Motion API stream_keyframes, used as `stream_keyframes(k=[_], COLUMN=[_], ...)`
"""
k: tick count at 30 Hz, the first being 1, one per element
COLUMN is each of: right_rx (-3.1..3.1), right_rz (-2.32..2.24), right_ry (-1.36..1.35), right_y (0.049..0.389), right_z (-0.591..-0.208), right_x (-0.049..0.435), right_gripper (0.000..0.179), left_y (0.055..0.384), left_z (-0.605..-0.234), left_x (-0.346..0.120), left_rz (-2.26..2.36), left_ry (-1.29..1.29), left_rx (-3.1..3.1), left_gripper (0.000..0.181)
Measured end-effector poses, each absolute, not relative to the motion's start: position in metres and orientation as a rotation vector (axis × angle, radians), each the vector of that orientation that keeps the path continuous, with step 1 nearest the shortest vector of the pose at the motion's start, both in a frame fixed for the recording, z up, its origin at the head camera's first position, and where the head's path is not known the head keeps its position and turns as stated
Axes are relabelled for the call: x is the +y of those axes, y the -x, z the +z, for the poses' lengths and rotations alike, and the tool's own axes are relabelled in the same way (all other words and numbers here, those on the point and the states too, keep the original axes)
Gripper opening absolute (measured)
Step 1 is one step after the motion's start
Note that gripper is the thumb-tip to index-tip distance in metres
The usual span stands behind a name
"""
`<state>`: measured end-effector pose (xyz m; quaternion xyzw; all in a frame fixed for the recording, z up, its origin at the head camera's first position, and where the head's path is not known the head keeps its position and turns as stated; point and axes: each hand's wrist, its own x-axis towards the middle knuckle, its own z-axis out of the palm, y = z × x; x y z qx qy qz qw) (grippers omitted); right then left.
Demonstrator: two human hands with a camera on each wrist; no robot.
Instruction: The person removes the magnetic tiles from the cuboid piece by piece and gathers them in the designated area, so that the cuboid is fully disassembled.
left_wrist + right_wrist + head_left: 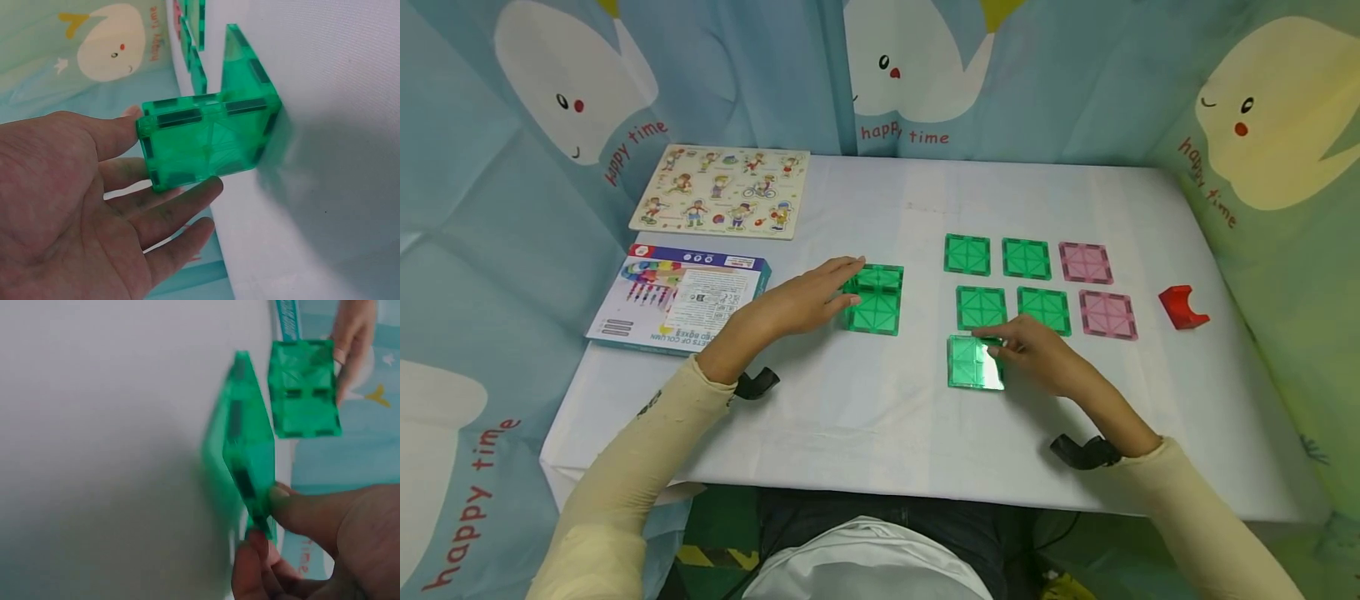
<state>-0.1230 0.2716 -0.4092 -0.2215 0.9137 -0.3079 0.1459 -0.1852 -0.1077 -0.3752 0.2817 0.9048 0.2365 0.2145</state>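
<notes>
My left hand [797, 298] grips an upright see-through green square tile [178, 147] by its edge, thumb at one corner and fingers on the other side. That tile meets another green tile [875, 315] at an angle, in an L shape. Between thumb and fingertips my right hand [1037, 357] pinches a separate green magnetic tile [253, 440] by one corner. It is tilted over the white table in the right wrist view. Just beyond it lie two green tiles [981, 307] [1043, 311] in a row.
Farther back are two more green tiles [967, 254] [1026, 258], with two pink tiles [1086, 263] [1108, 315] to their right. A red curved block [1183, 307] lies at the right. On the left are a printed box [677, 292] and a picture board [722, 192].
</notes>
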Motion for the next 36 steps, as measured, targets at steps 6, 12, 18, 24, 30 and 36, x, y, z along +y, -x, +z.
stream_keyframes(k=[6, 12, 18, 24, 30, 36], right_rx=[2.750, 2.808, 2.862, 2.945, 2.968, 2.932], right_rz=[-0.813, -0.719, -0.650, -0.597, -0.358, -0.248], right_ry=[0.582, 0.598, 0.660, 0.945, 1.299, 1.428], right_y=[0.110, 0.110, 0.132, 0.159, 0.185, 0.195], right_z=[-0.418, -0.410, -0.390, -0.380, -0.392, -0.401], right_x=[0.261, 0.249, 0.223, 0.183, 0.159, 0.157], right_gripper=[0.036, 0.031, 0.045, 0.063, 0.063, 0.065], left_y=[0.184, 0.184, 0.184, 0.183, 0.185, 0.184], left_z=[-0.375, -0.375, -0.377, -0.378, -0.379, -0.378], left_x=[-0.108, -0.108, -0.107, -0.107, -0.107, -0.108], left_rz=[0.664, 0.666, 0.701, 0.716, 0.707, 0.699], left_ry=[-0.776, -0.779, -0.776, -0.756, -0.781, -0.775], left_rx=[2.513, 2.518, 2.516, 2.515, 2.512, 2.514], left_gripper=[0.068, 0.068, 0.068, 0.069, 0.068, 0.066])
